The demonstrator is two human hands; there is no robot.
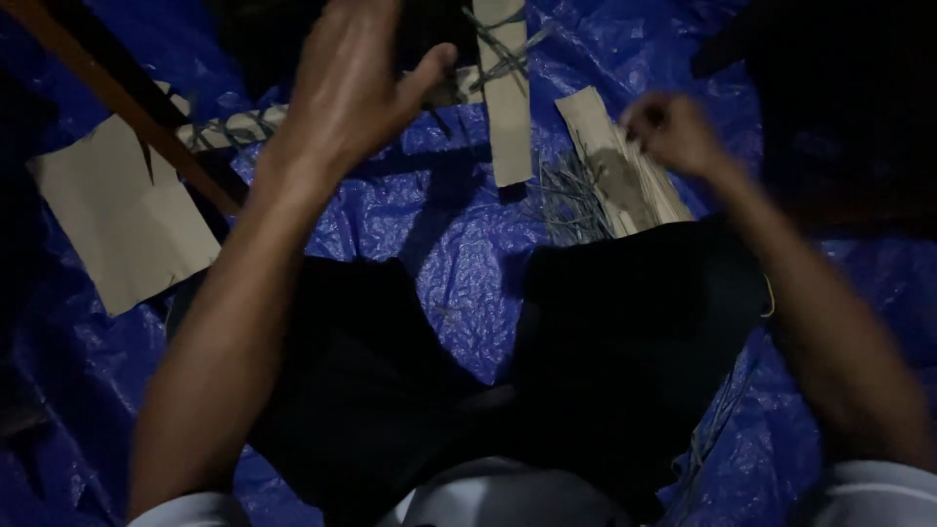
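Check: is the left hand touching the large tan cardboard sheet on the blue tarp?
Apart. Head view: left hand is raised, well right of the cardboard sheet.

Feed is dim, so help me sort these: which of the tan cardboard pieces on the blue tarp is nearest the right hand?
The tan cardboard strip just under the right hand, beside loose grey wires; the others lie farther left.

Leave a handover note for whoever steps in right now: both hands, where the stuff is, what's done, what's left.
Left hand: raised, fingers spread, holding nothing visible.
Right hand: curled at the top of a cardboard strip; grip blurred.
Thin sticks lie beside that strip on the blue tarp. Another strip and a cardboard sheet lie farther left.
Done: some strips have sticks laced across them.
Left: loose sticks remain.
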